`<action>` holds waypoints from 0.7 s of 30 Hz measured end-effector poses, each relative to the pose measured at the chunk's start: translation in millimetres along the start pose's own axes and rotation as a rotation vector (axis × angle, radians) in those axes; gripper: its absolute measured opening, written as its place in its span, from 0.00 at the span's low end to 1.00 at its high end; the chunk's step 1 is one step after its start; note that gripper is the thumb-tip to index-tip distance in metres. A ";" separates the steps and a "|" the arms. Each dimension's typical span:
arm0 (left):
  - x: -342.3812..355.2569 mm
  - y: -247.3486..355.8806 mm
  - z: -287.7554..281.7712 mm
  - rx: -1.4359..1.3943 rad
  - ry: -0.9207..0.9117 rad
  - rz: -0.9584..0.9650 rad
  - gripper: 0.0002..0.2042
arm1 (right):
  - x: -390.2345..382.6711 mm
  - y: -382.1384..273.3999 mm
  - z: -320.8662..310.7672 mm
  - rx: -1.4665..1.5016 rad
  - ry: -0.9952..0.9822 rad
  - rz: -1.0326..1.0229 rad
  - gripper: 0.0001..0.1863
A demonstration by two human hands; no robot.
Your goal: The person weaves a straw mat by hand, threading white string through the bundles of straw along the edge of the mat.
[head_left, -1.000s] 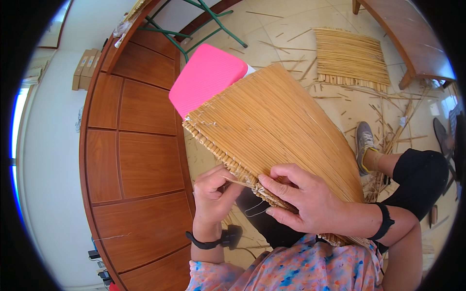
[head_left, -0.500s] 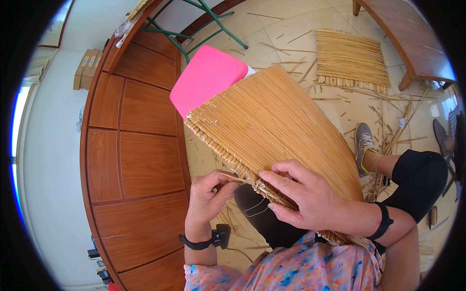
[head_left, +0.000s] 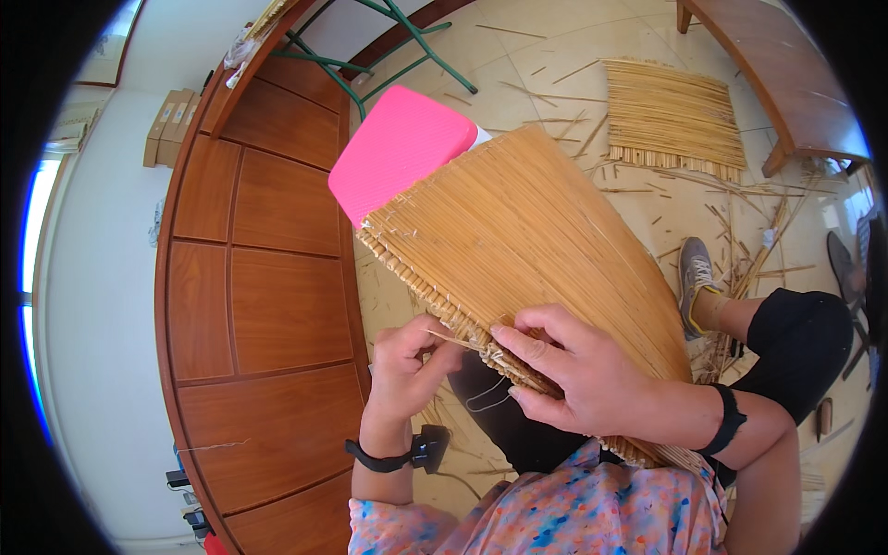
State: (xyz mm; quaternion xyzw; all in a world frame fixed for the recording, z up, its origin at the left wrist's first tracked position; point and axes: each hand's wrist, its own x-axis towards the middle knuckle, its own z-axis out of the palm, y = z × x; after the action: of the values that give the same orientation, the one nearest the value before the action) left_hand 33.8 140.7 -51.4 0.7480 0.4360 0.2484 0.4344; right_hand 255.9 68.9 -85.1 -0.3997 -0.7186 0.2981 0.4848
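Observation:
A stiff mat of straw stalks [head_left: 527, 231] laid side by side slants across my lap, its bound edge facing lower left. My left hand [head_left: 407, 365] is closed in a pinch on a thin straw strip [head_left: 455, 339] that runs to this edge. My right hand [head_left: 592, 375] grips the same edge, thumb and index finger on the upper face and the other fingers curled toward the rim. Below the hands, a loose pale thread [head_left: 485, 400] hangs in a loop over my dark trouser leg. The underside of the mat is hidden.
Behind the mat's far end is a pink stool [head_left: 407, 143]. Wooden panelled furniture [head_left: 291, 296] stands close on the left. A second straw mat [head_left: 675, 116] lies on the floor amid scattered stalks, near a wooden bench [head_left: 777, 74]. Green metal legs [head_left: 407, 42] stand at the back.
My left hand has shifted slightly right, nearer the mat's edge, still pinching the strip. My right hand keeps its grip. The whole view has moved a little.

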 end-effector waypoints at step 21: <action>29.0 18.2 -14.0 0.070 0.468 -0.202 0.14 | -1.7 -11.4 -10.9 -0.140 0.018 0.077 0.30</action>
State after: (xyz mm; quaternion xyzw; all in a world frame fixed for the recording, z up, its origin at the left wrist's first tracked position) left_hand 45.7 167.5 -28.8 0.6374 0.6055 0.3548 0.3181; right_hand 263.2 62.2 -72.7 -0.4623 -0.7175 0.2621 0.4503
